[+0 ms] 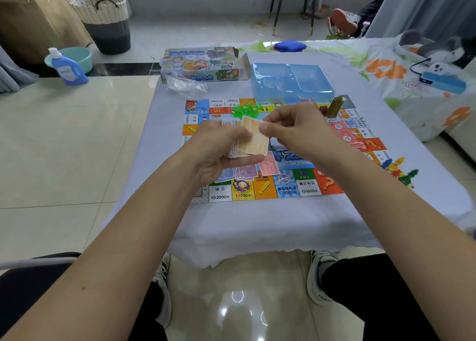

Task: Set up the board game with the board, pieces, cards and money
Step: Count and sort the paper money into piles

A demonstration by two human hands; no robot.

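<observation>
1. Head view shows both forearms reaching out over the near edge of the table (pixel 257 227), which is draped in a pale cloth, to meet above the middle of the game board (pixel 291 186).
2. The left hand (pixel 219 150) grips a stack of paper money (pixel 235 145) from its left side, fingers curled under it and thumb on top; the stack is held above the board, not resting on it.
3. The right hand (pixel 298 132) is the nearer one to the top note: its thumb and forefinger pinch the right edge of a yellow note (pixel 256 137), which lies partly fanned off the stack.
4. The note's long axis runs from near-right to far-left, tilted, so a draw toward the right would likely slide it clear of the left thumb.
5. Under the hands, pink and purple notes (pixel 268 164) already lie on the board, touching one another; the next note probably belongs beside them, sorted by colour.
6. Farther off on the board sit a heap of green houses (pixel 243 110) and an upright olive-coloured pack (pixel 336 106), perhaps cards; coloured pieces (pixel 399 169) lie on the cloth just past the board's right edge.
7. Beyond the board stand the blue plastic tray (pixel 291 83), the game box (pixel 203 64) and a clear bag (pixel 185 84).
</observation>
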